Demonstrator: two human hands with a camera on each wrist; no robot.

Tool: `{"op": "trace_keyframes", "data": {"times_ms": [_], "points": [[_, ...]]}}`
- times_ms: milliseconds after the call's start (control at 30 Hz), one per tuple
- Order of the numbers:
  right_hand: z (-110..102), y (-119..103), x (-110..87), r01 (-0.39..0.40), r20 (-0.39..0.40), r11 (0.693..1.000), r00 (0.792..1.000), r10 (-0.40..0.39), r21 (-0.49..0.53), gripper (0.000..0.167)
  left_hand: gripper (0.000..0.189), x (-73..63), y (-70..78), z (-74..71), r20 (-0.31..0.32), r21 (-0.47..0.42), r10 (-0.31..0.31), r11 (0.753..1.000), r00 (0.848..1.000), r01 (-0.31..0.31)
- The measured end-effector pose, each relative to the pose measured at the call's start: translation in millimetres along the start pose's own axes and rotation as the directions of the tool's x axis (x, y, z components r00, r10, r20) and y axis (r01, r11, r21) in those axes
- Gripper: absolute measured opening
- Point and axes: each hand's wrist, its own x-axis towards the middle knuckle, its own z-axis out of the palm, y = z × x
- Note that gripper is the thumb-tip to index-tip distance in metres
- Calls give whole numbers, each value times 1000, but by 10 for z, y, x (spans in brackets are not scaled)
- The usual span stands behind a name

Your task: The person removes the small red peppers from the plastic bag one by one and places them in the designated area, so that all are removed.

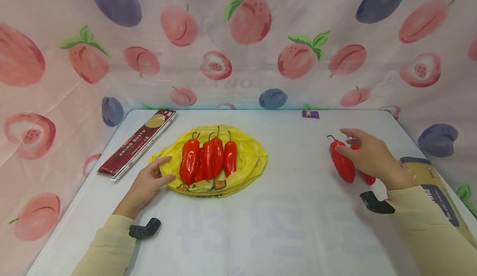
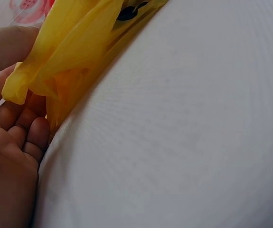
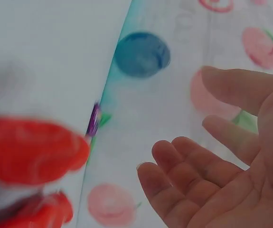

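Observation:
My left hand (image 1: 147, 185) lies at the left edge of a yellow plastic bag (image 1: 247, 160), its spread fingers touching the plastic. In the left wrist view, a fold of the bag (image 2: 74, 57) passes between the thumb and the loosely bent fingers. Several glossy red peppers (image 1: 190, 160) with dark stems lie grouped on the bag. Over on the right, my right hand (image 1: 367, 156) hovers by two more red peppers, one (image 1: 343, 164) left of it and another (image 1: 369, 179) partly hidden beneath it. The right wrist view shows the palm and relaxed fingers apart from both peppers (image 3: 32, 151).
A dark red spaghetti packet (image 1: 138, 143) lies at the back left of the white table (image 1: 238, 234). A small purple packet (image 1: 310, 114) is at the back edge. Under the right forearm, a yellowish package (image 1: 428, 176) is partly covered. Fruit-patterned cloth (image 1: 253, 61) surrounds the table.

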Motion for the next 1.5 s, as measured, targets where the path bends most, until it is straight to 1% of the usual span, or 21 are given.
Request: {"op": "trace_keyframes", "data": {"times_ms": [133,267,400,567,667,767,967,1100,1267,1333,1433,1500], "points": [[94,-200,5,75,8,997,997,-75,26,74,69,4,-13,2,2,3,7,1000,1000,-7],[223,-383,30,158,21,985,987,-160,64,73,69,3,-23,0,0,7,11,1000,1000,-11],[353,-552,56,187,59,979,980,-192,86,73,69,4,-34,-4,-1,1,10,1000,1000,-10],[537,-764,95,230,70,971,970,-235,69,71,69,10,-35,-3,-3,-2,13,1000,1000,-13],[657,-887,120,269,74,960,959,-275,84,70,69,10,-30,-2,-5,2,10,1000,1000,-10],[779,-1017,142,298,99,949,946,-308,106,68,69,6,-23,1,-7,9,4,1000,1000,-4],[993,-1269,151,380,141,913,906,-400,146,63,69,3,-12,6,-10,15,-7,1000,1000,7],[1130,-1426,157,407,171,894,883,-438,188,61,68,9,-22,9,-12,5,3,1000,1000,-3],[1292,-1588,164,425,195,885,867,-458,190,63,68,16,-38,12,-6,-6,7,1000,1000,-7],[1340,-1650,167,429,189,882,866,-463,198,62,69,16,-42,10,-6,-2,1,1000,1000,-1],[1410,-1741,180,448,175,868,857,-485,213,60,69,15,-40,4,-4,-4,-3,1000,1000,3],[1445,-1807,186,451,179,863,852,-492,227,60,69,15,-36,-1,-2,-5,-3,1000,1000,3]]}}
